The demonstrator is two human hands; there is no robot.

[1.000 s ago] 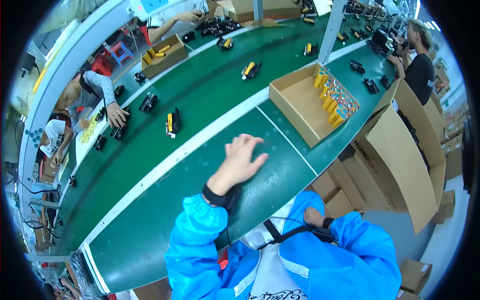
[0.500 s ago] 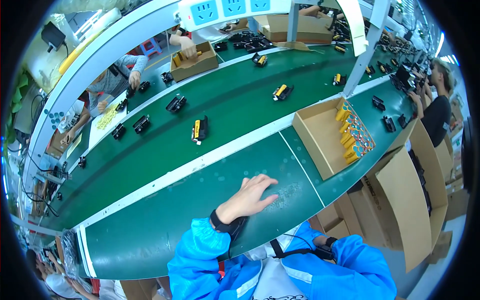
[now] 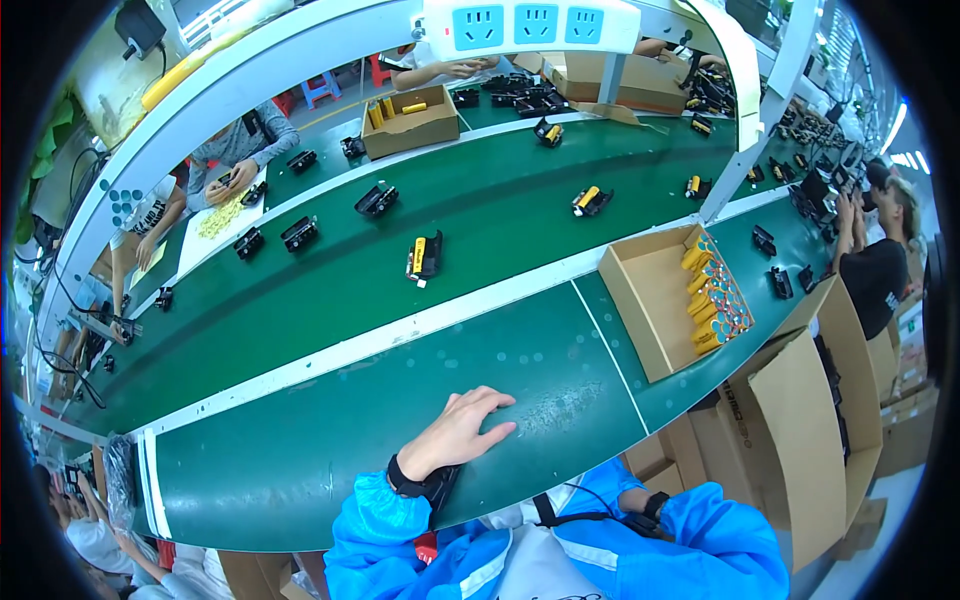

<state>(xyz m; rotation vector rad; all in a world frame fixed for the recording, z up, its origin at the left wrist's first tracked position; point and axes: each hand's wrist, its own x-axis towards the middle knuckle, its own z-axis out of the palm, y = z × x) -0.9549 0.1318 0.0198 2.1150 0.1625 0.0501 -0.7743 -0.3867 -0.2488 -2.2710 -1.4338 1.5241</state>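
Observation:
My left hand (image 3: 458, 430) lies palm down on the green bench top (image 3: 300, 430), fingers extended and the thumb held apart, with nothing in it. A scuffed, pale patch of the surface is just right of its fingertips. Low beside my body, my right hand (image 3: 632, 499) shows only in part beyond the bench's near edge, below a dark wristband. Its fingers are hidden. An open cardboard box (image 3: 627, 318) stands to the right on the bench, with several yellow cylindrical cells (image 3: 712, 305) along its right side.
Beyond a white rail, black holders, some with yellow cells (image 3: 424, 257), sit spaced along a green conveyor belt (image 3: 330, 290). A power strip (image 3: 530, 27) hangs overhead and a metal post (image 3: 765, 125) rises behind the box. Large cartons (image 3: 800, 430) stand right. Co-workers sit opposite.
The view has shifted, so the bench and box sit lower and slightly right. My left hand appears nearer my body. Across the belt, a co-worker's hand has left the small box of cells.

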